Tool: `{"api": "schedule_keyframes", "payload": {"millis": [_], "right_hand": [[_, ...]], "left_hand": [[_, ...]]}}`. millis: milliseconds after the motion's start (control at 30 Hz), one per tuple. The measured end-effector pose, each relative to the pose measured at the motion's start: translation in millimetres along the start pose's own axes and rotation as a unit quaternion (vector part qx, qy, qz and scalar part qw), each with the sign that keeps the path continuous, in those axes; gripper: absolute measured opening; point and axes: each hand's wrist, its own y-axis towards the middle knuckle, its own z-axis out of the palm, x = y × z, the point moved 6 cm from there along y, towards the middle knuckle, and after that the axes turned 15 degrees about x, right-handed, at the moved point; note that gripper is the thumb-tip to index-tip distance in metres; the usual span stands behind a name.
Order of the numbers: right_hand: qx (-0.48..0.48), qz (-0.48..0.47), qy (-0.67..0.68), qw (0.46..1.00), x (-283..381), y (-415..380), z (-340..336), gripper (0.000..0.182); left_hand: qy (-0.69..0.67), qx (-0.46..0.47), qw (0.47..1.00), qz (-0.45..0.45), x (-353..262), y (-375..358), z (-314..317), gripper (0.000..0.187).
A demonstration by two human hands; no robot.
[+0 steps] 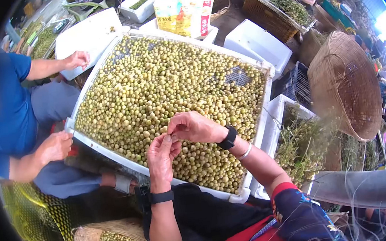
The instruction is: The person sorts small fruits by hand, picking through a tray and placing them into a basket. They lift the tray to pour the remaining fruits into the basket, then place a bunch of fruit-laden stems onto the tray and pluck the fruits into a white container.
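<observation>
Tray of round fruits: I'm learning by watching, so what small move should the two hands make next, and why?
I'd probably draw the right hand slightly away from the left hand: their fingertips meet over the tray, with fruits below to catch anything freed, though whether they pinch anything is unclear.

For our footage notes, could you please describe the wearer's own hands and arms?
The left hand and right hand are ungloved. A black band circles the left wrist; a black watch-like strap and pale bangle circle the right. The right sleeve is dark, patterned, red-edged.
</observation>
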Motion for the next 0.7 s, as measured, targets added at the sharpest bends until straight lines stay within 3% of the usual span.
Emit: {"api": "schedule_keyframes", "payload": {"millis": [67,200,267,300,400,500,567,633,667,700], "right_hand": [[-0.019,0.017,-0.088,0.996,1,-2,0,0.007],[-0.08,-0.006,-0.115,0.99,6,-4,6,0.007],[-0.066,0.04,0.016,0.997,-5,-6,13,0.009],[-0.067,0.038,0.017,0.997,-10,-7,16,0.009],[-0.057,0.031,0.185,0.981,-24,-5,28,0.016],[-0.087,0.033,0.154,0.984,-12,-6,23,0.017],[-0.085,0.036,0.184,0.979,-9,-2,22,0.016],[-0.135,0.016,0.152,0.979,11,6,15,0.013],[-0.145,0.001,0.207,0.968,24,12,23,0.01],[-0.168,-0.081,0.071,0.98,43,23,32,0.014]], "left_hand": [[-0.042,0.018,0.999,0.005,2,1,8,0.029],[0.01,0.019,1.0,0.021,-10,2,13,0.029],[0.053,0.022,0.998,0.018,-15,-1,12,0.029],[0.092,0.024,0.995,0.016,-17,-2,12,0.029],[0.104,0.014,0.994,0.015,-20,-2,13,0.027],[0.092,0.01,0.996,0.014,-24,-2,13,0.025],[-0.01,0.024,1.0,0.014,-22,-2,10,0.024],[0.011,0.025,1.0,0.016,-17,3,-8,0.026],[0.031,0.027,0.999,0.017,-10,8,-16,0.027],[0.029,0.028,0.999,0.016,3,13,-23,0.027]]}}
